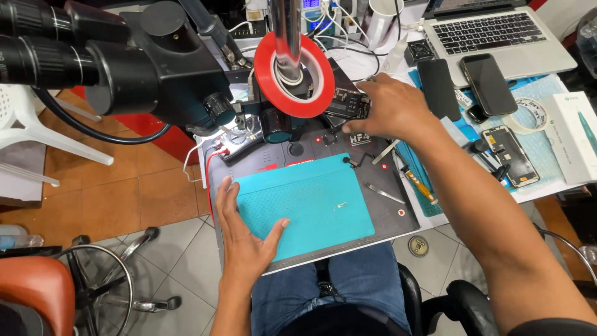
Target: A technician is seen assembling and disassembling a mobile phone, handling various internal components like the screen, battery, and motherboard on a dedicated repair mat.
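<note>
My left hand [245,233] lies flat with fingers spread on the near left corner of a teal mat [317,199] that covers a dark work pad [388,211]. My right hand [388,107] reaches to the far side of the pad, fingers closed around a small dark part next to a black circuit board [347,102]. A black microscope [130,59] with a red tape roll [293,78] around its column hangs over the pad's far left.
Tweezers [384,193] and a yellow-handled tool [420,186] lie at the pad's right. Two phones [488,81], an opened phone [511,155], a laptop [497,37], a tape ring [525,115] and a white box [578,134] sit to the right. A stool [43,292] stands at left.
</note>
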